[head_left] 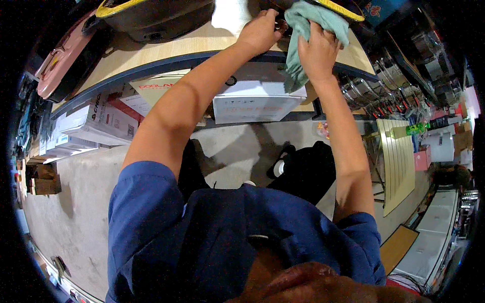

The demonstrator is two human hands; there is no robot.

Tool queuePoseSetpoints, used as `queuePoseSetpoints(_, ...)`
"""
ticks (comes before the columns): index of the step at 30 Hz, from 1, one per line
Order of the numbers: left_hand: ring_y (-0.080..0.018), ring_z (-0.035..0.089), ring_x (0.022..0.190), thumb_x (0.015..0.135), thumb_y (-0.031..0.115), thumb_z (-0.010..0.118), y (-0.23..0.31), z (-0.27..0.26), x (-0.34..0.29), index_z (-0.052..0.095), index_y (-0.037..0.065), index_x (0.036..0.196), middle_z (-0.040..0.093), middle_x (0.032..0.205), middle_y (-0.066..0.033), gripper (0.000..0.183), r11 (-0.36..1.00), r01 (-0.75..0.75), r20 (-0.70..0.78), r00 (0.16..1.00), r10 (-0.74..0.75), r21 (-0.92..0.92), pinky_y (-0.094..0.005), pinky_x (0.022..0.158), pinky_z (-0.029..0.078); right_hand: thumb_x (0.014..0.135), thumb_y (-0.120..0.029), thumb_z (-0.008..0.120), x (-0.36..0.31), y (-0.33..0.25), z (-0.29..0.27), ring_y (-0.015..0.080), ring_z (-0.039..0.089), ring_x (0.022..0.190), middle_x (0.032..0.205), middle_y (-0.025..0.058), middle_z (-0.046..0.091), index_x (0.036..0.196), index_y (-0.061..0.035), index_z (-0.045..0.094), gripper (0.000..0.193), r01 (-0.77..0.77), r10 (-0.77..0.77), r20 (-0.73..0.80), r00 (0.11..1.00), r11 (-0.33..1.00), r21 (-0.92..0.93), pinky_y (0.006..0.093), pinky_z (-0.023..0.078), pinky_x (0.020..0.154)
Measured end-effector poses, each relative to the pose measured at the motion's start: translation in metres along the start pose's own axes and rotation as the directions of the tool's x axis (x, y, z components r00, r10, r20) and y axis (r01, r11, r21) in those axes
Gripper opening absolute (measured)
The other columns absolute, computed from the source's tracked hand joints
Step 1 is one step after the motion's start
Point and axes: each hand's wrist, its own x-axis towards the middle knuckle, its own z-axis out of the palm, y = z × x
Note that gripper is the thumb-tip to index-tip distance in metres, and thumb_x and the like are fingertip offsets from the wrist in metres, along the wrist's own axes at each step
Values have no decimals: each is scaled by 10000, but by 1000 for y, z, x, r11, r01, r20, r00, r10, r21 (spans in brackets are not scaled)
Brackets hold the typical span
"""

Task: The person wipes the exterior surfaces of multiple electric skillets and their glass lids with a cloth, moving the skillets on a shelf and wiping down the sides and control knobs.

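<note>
My right hand (319, 53) is closed on a pale green cloth (298, 48), which is bunched under the fingers and hangs over the shelf's front edge. Beside it, my left hand (261, 33) has its fingers curled at a small dark thing, partly hidden by the hand and the cloth; its kind I cannot make out. Both hands are above a light wood-coloured shelf top (202, 43) with a dark edge. Left of them stands a large dark vessel with a yellow rim (156, 22). Another yellow rim (341, 9) shows behind the cloth.
A pink case (68, 58) stands at the far left of the shelf. White cartons (257, 106) sit beneath it. To the right are stacked metal pots (374, 86) and a slatted folding table (396, 161). Below me is a grey concrete floor (81, 217).
</note>
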Motion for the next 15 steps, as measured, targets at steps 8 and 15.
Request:
queuePoseSetpoints(8,-425,643,1094,986,392,607,-6,2,-3,504,49,1287,632,1217,-208,468,999,-42,3,999,42,18,-509,934,530,840,-211,663,-16,20,16,397,541,1061,1134,171,592,1120,-94,693,305,86,-69,133,989,988,-130,531,419,916)
queuePoseSetpoints(15,-413,640,1122,970,359,630,2,-3,-2,496,60,1338,634,1228,-204,492,1000,-5,53,999,3,30,-506,948,526,873,-172,610,-8,14,-1,445,539,1068,1146,208,604,1046,-18,666,238,-28,80,-150,985,947,321,533,437,910)
